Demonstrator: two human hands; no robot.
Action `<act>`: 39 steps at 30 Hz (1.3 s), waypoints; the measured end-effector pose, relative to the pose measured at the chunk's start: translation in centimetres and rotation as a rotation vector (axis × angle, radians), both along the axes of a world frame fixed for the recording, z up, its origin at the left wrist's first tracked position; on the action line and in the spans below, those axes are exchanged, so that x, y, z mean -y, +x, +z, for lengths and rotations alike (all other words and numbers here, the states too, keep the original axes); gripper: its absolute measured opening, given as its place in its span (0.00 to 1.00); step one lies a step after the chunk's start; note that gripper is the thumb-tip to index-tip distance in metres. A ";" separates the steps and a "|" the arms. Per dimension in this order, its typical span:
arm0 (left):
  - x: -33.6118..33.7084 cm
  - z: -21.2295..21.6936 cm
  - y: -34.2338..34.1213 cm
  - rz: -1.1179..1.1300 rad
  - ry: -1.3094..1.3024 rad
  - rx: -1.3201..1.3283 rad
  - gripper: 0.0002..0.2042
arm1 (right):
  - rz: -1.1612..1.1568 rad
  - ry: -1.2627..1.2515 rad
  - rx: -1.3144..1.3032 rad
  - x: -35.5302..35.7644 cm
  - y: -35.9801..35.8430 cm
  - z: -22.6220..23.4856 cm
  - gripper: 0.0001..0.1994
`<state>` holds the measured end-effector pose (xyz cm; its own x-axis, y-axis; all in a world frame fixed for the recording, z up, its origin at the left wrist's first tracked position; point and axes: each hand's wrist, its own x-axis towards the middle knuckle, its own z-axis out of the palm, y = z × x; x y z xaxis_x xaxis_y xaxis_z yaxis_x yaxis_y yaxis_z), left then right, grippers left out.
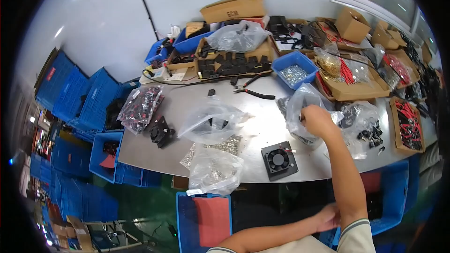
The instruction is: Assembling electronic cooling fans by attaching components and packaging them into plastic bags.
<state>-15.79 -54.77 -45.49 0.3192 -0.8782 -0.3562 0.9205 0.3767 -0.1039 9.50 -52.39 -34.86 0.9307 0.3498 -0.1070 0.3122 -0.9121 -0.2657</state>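
My right hand (317, 121) reaches into the mouth of a clear plastic bag (304, 97) on the right half of the metal table. Its fingers curl down into the bag, and what they hold is hidden. My left hand (327, 218) is low, in front of the table edge and beside my right forearm; its fingers are partly hidden and hard to read. A black cooling fan on a square plate (277, 159) lies near the front edge, left of my right arm. Black-handled pliers (255, 93) rest further back.
Bags of small metal parts (216, 171) overhang the front edge. A blue bin of screws (294, 69), a cardboard tray of black parts (234, 65) and a box of red-and-black leads (408, 124) line the back and right. Blue crates (75, 89) are stacked left.
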 end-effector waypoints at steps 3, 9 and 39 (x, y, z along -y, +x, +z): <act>1.2 2.1 -2.1 -0.196 0.031 -0.110 0.12 | 0.008 0.001 0.018 1.2 0.3 -0.8 0.08; -1.0 -1.1 -1.8 -0.122 -0.067 0.242 0.14 | 0.027 0.365 0.111 2.1 -0.1 1.3 0.10; -12.7 6.2 4.5 0.717 0.934 0.967 0.13 | -0.368 1.708 -0.475 5.9 -18.4 -3.6 0.14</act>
